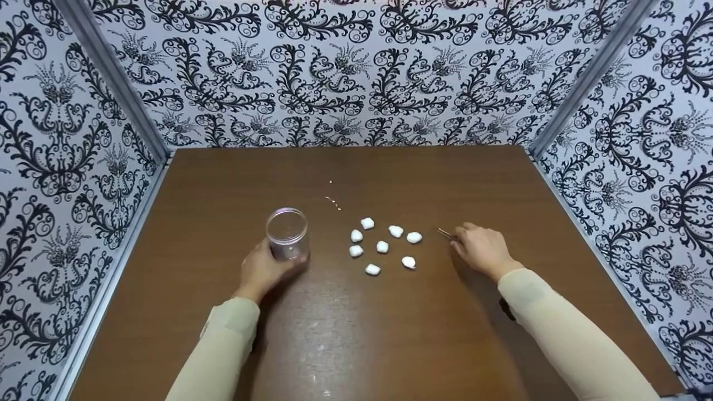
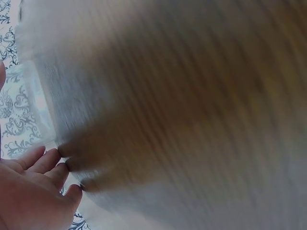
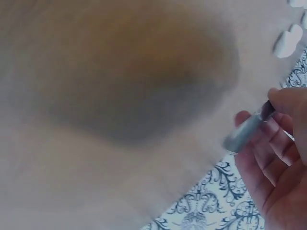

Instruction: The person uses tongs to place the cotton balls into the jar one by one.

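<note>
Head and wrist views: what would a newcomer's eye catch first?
Probably the black-and-white scroll-patterned walls around the brown table. Next, the eight white balls scattered near mid-table, between the left hand, which grips a clear jar, and the right hand, which pinches a slim metallic tool.

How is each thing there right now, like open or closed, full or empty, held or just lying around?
Jar: open on top, upright, looks empty, held
Balls: eight, lying loose on the table
Metal tool: held; whether it is open or closed, I can't tell
Left hand: gripping the jar
Right hand: holding the tool
</note>
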The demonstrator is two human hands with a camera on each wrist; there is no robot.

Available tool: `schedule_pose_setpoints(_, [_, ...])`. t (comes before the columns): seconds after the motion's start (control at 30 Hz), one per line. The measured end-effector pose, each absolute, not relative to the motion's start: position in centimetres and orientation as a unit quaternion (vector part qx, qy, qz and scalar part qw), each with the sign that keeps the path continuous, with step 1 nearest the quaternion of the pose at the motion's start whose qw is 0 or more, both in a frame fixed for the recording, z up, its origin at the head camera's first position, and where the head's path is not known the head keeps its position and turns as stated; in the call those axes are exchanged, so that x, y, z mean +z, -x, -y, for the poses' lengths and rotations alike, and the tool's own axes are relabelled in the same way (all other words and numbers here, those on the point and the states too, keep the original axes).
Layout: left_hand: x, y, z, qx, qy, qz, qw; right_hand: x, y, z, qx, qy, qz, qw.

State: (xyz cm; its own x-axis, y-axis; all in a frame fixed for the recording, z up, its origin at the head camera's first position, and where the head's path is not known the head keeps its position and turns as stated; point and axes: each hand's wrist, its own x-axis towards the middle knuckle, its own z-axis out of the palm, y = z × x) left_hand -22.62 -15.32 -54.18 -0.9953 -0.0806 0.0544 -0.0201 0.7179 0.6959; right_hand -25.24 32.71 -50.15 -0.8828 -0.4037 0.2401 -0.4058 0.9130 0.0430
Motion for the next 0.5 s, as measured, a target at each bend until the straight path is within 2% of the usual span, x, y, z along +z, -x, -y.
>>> schedule_pose_setpoints(0.23, [-54.3, 22.5, 15.4, -0.371, -0.025, 0.927, 0.053, -48.8, 26.3, -30.7, 0.015, -0.255, 0.954, 0.159])
schedule_pose_setpoints(0.5, [-54.5, 22.6, 15.2, -0.368, -0.030, 0.928, 0.055, -48.3, 27.5, -27.7, -0.011, -0.299, 0.943, 0.144])
